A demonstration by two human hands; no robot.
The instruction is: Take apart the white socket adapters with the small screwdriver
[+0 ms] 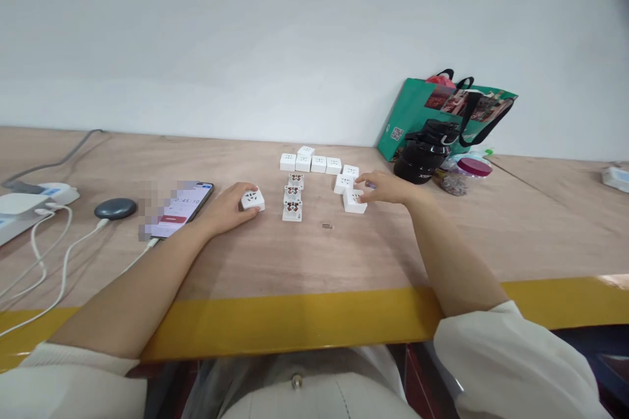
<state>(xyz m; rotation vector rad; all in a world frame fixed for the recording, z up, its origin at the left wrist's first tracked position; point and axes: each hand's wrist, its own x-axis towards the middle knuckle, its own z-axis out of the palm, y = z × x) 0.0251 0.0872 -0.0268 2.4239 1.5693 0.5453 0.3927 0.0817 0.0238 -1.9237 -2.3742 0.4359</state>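
My left hand rests on the wood table, thumb and fingers closed round the sides of a white power socket. On the right, my right hand has its thumb and fingers bent around the nearest white socket of a short column. Two more sockets, a middle one and a far one, stand just behind it. Between my hands, several open socket frames with metal contacts are lined up front to back. A small flat piece lies near them.
Several white sockets form a row farther back. A phone, a dark round device and white cables are at left. At right stand a black bottle, a green bag and a clear container with a purple lid.
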